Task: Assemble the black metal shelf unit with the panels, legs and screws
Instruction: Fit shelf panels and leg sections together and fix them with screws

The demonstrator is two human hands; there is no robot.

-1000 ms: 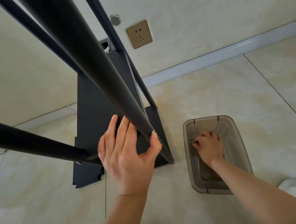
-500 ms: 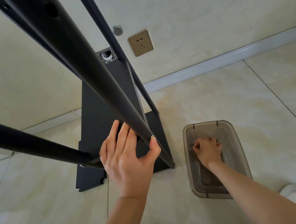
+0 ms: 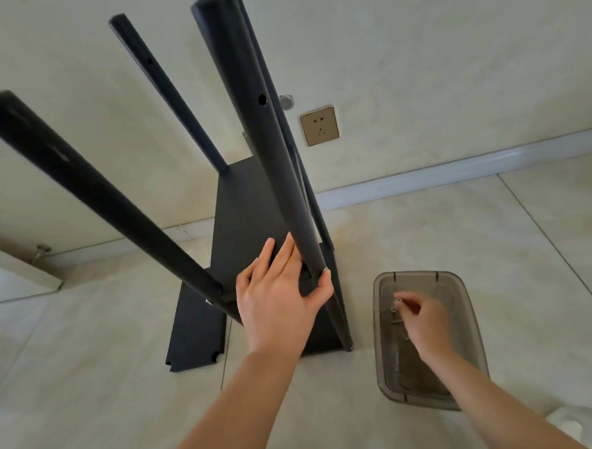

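The black shelf unit stands on the tiled floor: a black panel [image 3: 249, 206] with several black tube legs rising toward me, the nearest leg [image 3: 266, 147] with a screw hole in it. My left hand [image 3: 279, 294] rests against that leg near its base, fingers straight on the panel side, thumb hooked round the tube. My right hand [image 3: 425, 322] is over the smoky plastic box [image 3: 470, 304] on the right and pinches a small silver screw [image 3: 395, 305] at its fingertips. Another black panel [image 3: 194, 336] lies flat on the floor beneath.
A wall with a socket [image 3: 319, 125] and a white skirting board [image 3: 456, 173] runs behind the unit. A white object [image 3: 582, 422] shows at the bottom right corner. A door edge with a stopper [image 3: 42, 251] sits at the left.
My view has tilted up, so the leg tops now show. My right hand has lifted out of the box bottom with a screw pinched. My left hand stays on the leg.
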